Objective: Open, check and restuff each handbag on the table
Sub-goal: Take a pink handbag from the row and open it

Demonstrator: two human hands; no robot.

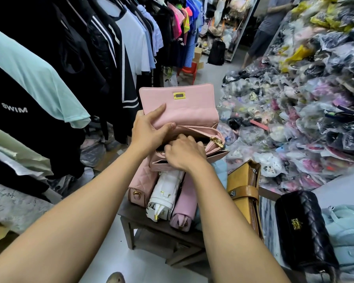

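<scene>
As two hands [149,129] [184,153] hold one pink handbag [184,111], three bags [168,188] lie beneath.

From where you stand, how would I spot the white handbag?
Find the dark wooden table under the open pink handbag. Three bags lie side by side on it; the white handbag is the middle one, between a quilted pink bag and a smooth pink bag, the only white one.

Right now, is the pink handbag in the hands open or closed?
Open. The left hand holds up the flap of the pink handbag, the zipper is undone, and the right hand reaches inside.
</scene>
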